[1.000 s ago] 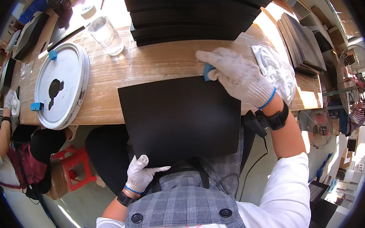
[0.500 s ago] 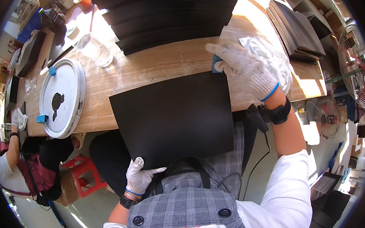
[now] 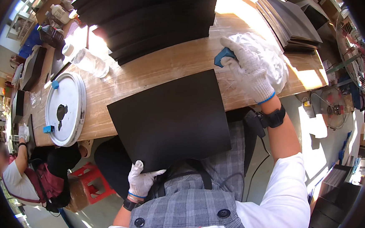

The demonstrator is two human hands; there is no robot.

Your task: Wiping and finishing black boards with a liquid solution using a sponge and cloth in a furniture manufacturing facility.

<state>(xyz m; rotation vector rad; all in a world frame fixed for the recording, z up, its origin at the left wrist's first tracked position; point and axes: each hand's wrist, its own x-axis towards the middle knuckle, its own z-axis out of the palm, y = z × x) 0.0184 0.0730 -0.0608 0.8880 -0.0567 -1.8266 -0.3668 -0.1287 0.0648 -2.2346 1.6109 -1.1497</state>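
Note:
A smooth black sheet [image 3: 169, 117] slopes from the table edge down to my lap. My left hand [image 3: 141, 180], in a white knitted glove, grips its near left edge, with the fingers underneath hidden. In my gloved right hand [image 3: 252, 70] is a small blue block [image 3: 225, 57], pinched between thumb and fingers just beyond the sheet's far right corner and apart from it. A crumpled white cloth [image 3: 273, 57] lies on the table beside and partly behind that hand.
A tall stack of black sheets [image 3: 154, 24] stands at the back; another stack [image 3: 290, 22] is far right. To the left are a white round lid [image 3: 67, 123] with dark residue and blue blocks, and a clear plastic container [image 3: 91, 62]. A co-worker [image 3: 37, 168] sits far left, near a red stool [image 3: 92, 183].
My right hand has lifted the blue block off the sheet's far right corner and tilted it, so more of it shows. My left hand keeps its hold. The whole view has shifted slightly.

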